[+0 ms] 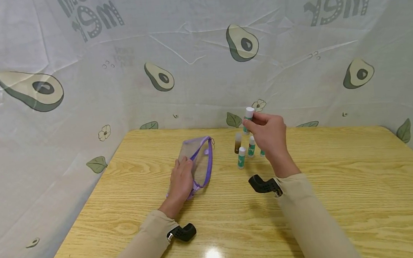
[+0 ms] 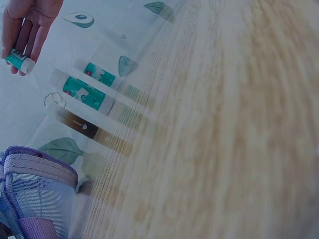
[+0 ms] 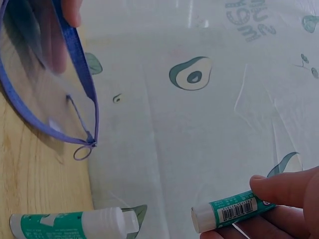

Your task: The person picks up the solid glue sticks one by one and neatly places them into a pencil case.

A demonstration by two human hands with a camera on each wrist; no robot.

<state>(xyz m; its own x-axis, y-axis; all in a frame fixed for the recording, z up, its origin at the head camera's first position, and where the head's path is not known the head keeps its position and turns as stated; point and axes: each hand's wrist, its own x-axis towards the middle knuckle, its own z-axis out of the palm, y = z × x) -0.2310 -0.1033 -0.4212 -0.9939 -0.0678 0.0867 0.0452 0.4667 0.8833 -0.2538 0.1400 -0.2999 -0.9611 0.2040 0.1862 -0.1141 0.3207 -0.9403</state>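
Note:
My right hand (image 1: 270,133) holds a green-and-white glue stick (image 1: 248,115) up between thumb and fingers, its white cap upward. The barcode on this glue stick (image 3: 238,209) faces the right wrist camera. My left hand (image 1: 182,178) grips the rim of a mesh pouch (image 1: 209,167) with purple edging, which gapes to the right. In the right wrist view, its fingers show through the mesh. Between the hands stand more glue sticks (image 1: 242,158), one (image 1: 262,153) mostly hidden behind my right hand, and a brown tube (image 1: 237,146) with a pale cap.
The wooden table (image 1: 222,222) ends at the back against a pale curtain (image 1: 196,101) printed with avocados and leaves. A black wrist camera (image 1: 183,232) sits on the left cuff, another wrist camera (image 1: 264,184) on the right cuff.

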